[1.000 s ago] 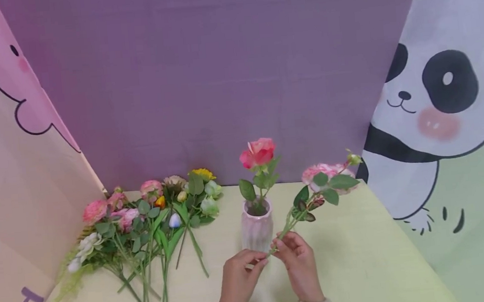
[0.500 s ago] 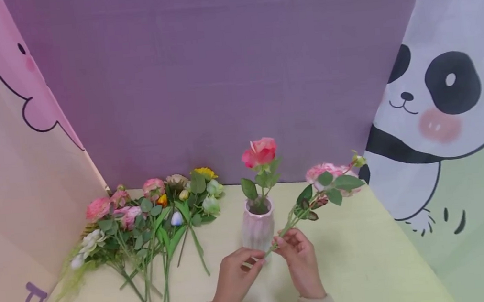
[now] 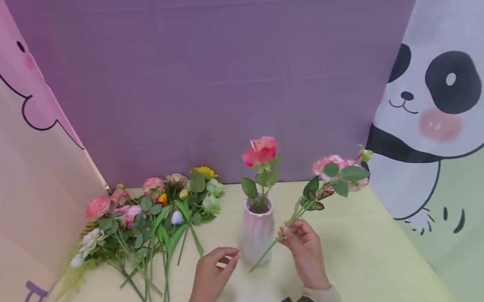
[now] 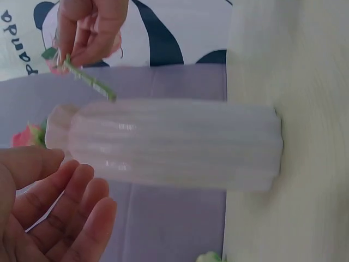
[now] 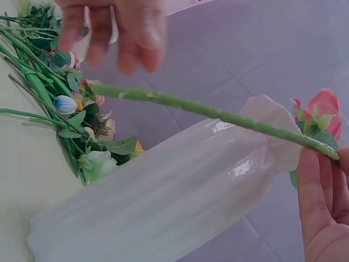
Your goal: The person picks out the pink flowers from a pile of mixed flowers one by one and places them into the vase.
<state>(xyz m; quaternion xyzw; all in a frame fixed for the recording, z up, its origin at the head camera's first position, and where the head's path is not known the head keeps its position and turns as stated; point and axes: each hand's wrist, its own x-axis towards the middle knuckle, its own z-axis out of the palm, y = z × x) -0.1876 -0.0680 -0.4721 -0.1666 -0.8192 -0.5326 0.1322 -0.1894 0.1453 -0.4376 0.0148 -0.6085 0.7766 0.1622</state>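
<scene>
My right hand (image 3: pixel 304 253) pinches the green stem (image 5: pixel 218 113) of a pink artificial flower spray (image 3: pixel 332 169) between thumb and fingers. The blooms lean up and to the right, and the bare stem end points down-left, in front of the vase. My left hand (image 3: pixel 214 273) holds nothing; its fingers are loosely bent, just left of the stem end, with a gap between them. A pale pink ribbed vase (image 4: pixel 174 144) stands upright between the hands, beyond them. One coral-pink rose (image 3: pixel 261 151) with green leaves stands in it.
At the left of the table (image 3: pixel 364 265) lies a pile of artificial flowers (image 3: pixel 140 222), pink, white, yellow and blue, their stems toward the front. A purple cloth backdrop (image 3: pixel 218 76) rises behind. A panda-printed panel (image 3: pixel 445 104) borders the right side.
My left hand has let go of the stem and moved left and down. The right hand has moved the spray slightly right and up, baring the stem's lower end.
</scene>
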